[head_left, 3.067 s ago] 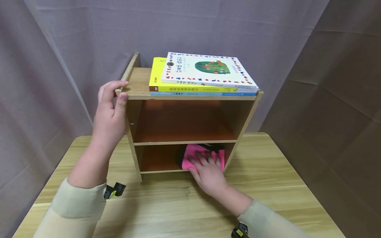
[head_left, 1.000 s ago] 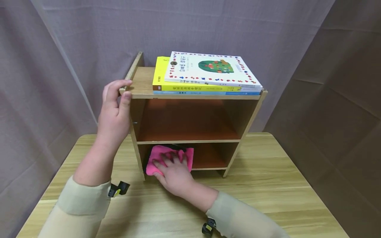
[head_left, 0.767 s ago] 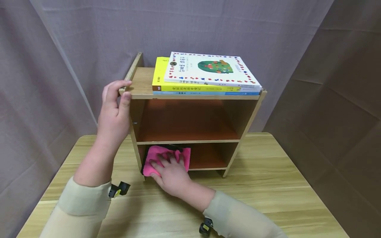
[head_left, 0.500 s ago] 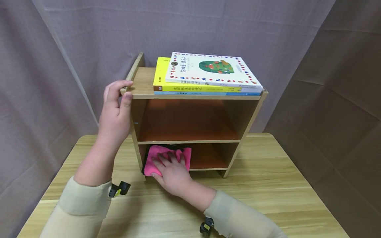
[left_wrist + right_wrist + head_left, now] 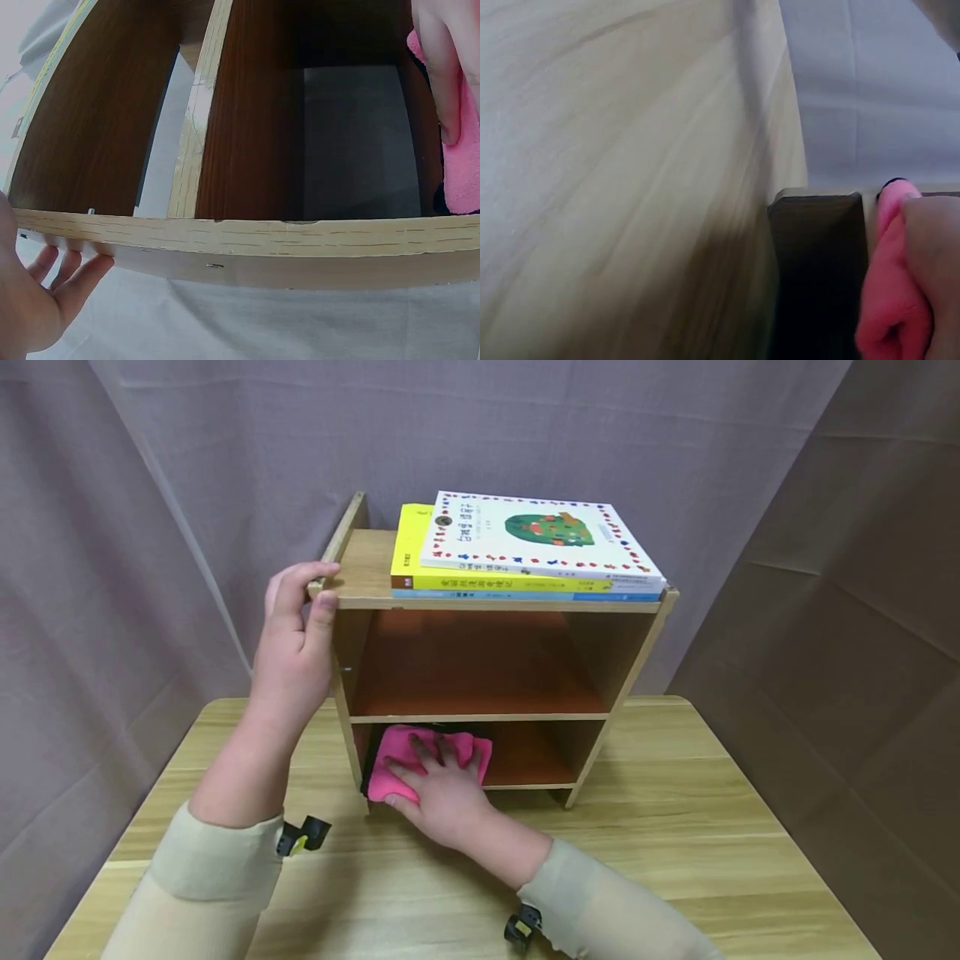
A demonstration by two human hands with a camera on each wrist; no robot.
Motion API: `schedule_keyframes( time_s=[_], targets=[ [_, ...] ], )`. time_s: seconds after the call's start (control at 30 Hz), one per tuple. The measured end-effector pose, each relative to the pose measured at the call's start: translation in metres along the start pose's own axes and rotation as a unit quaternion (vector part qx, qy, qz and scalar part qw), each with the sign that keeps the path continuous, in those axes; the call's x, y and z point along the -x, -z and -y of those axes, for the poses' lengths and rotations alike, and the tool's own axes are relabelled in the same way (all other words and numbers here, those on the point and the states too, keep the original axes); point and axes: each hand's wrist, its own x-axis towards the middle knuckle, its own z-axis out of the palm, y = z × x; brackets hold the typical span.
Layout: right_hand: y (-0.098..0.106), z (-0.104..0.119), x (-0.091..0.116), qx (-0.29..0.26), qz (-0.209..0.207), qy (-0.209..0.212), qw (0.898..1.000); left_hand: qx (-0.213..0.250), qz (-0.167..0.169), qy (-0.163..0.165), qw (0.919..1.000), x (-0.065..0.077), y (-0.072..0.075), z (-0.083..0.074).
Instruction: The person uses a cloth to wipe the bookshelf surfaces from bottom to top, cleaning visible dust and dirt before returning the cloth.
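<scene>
A small wooden bookshelf (image 5: 480, 718) stands on the table. My left hand (image 5: 288, 643) grips its upper left front corner, thumb on the front edge and fingers over the side panel. On the lowest shelf, toward the left end, lies a pink cloth (image 5: 392, 764) with a dark edge. My right hand (image 5: 450, 797) presses on it with fingers spread and nearly straight. In the left wrist view, right-hand fingers (image 5: 446, 90) lie along the cloth (image 5: 461, 180). The right wrist view shows the cloth (image 5: 889, 300) bunched beside the hand; its underside is hidden.
Stacked books (image 5: 547, 531) lie on the shelf's top: a white one above yellow and blue ones. The middle shelf (image 5: 480, 689) holds nothing visible. Around the unit is a wooden table (image 5: 660, 860), with grey curtains (image 5: 525, 427) behind and at the sides.
Over three seconds, my right hand has slid the pink cloth from the bottom shelf's right end to its left. Lately both shifted slightly right. My left hand has kept its hold.
</scene>
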Motion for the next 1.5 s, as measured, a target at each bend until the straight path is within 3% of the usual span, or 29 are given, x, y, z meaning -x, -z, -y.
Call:
schedule_keyframes(
  time_s=[0.2, 0.57, 0.97, 1.3, 1.4, 1.5],
  targets=[
    [-0.010, -0.006, -0.003, 0.012, -0.052, 0.024, 0.998, -0.006, 0.001, 0.002, 1.0000, 0.000, 0.001, 0.000],
    [-0.016, -0.009, -0.004, 0.017, -0.159, 0.028, 0.987, -0.005, 0.005, 0.005, 1.0000, 0.000, 0.001, 0.000],
    [-0.013, -0.005, -0.002, -0.125, -0.179, -0.039, 0.975, -0.006, 0.004, 0.003, 1.0000, 0.000, 0.000, -0.001],
    [-0.006, -0.001, -0.005, -0.264, -0.171, -0.096, 0.945, -0.011, 0.006, 0.007, 0.9999, 0.001, 0.001, -0.001],
    [-0.004, 0.000, -0.006, -0.309, -0.175, -0.107, 0.929, -0.011, 0.007, 0.009, 0.9999, 0.001, 0.001, 0.000],
    [0.000, 0.000, -0.007, -0.372, -0.176, -0.121, 0.903, -0.007, 0.005, 0.007, 0.9999, 0.000, 0.000, 0.001]
  ],
)
